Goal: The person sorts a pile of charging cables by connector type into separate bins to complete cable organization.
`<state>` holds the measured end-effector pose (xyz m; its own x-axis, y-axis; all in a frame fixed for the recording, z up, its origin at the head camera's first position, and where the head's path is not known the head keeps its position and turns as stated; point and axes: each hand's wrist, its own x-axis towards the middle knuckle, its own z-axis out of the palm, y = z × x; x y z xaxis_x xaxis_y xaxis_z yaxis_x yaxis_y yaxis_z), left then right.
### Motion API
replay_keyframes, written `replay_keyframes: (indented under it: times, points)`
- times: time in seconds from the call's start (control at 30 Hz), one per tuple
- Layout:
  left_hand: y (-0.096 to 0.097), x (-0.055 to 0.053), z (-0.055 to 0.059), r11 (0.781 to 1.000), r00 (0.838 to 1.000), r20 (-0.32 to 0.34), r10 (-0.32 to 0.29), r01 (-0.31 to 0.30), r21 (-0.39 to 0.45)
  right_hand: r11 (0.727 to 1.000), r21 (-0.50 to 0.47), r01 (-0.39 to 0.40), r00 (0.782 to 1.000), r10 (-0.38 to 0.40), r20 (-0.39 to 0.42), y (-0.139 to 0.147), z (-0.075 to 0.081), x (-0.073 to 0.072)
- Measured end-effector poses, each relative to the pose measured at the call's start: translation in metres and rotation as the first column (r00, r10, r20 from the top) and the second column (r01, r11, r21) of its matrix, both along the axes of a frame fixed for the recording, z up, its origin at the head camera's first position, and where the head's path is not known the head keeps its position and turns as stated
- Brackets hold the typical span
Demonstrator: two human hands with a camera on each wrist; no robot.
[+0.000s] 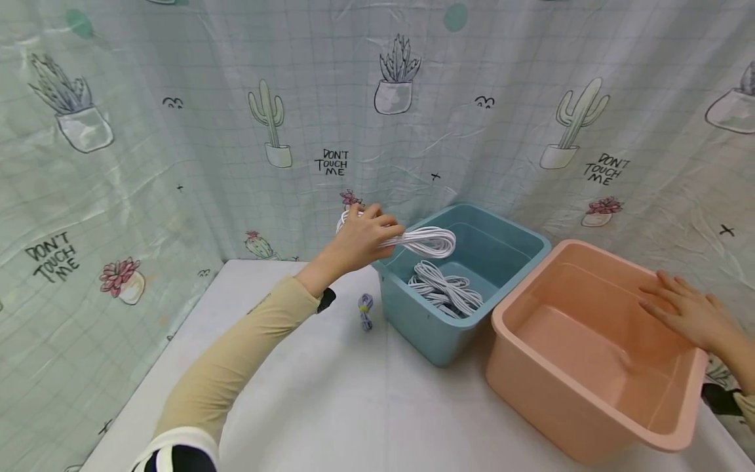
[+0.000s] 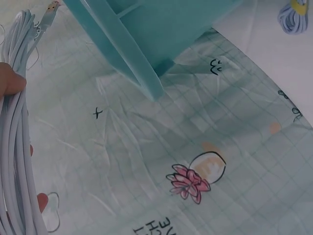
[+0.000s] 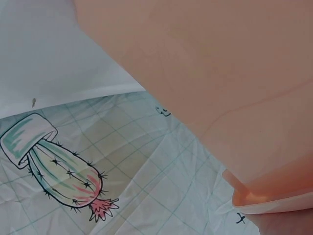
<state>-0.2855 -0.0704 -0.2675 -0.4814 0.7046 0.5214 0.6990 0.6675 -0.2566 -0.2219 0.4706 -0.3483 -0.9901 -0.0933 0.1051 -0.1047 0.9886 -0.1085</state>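
Note:
My left hand grips a looped bundle of white cable over the left rim of the blue bin. A small metal plug shows at the bundle's end in the left wrist view. Other coiled white cables lie inside the blue bin. On the right, my right hand lies over the far-right rim of the orange bin, its fingers extended over the inner wall. No object shows in the orange bin.
A small lilac cable bundle with a yellow tie lies on the white table, left of the blue bin. The two bins stand side by side. Behind them hangs a cactus-print curtain.

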Motion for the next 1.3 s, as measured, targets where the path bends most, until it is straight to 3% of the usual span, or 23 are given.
replay_keyframes:
  times: [0.57,1.0,1.3]
  points:
    - [0.035,-0.014,-0.001,0.999,0.999,-0.021,-0.025,0.025,-0.021,0.999,0.030,-0.020,0.999,0.019,0.026,-0.004,0.003,-0.001]
    - [0.068,-0.024,0.004,0.990,0.999,-0.040,0.018,-0.023,-0.141,0.999,0.020,-0.027,0.999,0.026,0.041,-0.004,0.004,0.001]
    - [0.085,-0.030,-0.002,0.971,0.999,-0.027,0.019,-0.025,-0.237,0.998,0.031,-0.057,0.998,0.056,0.033,-0.002,0.001,0.003]
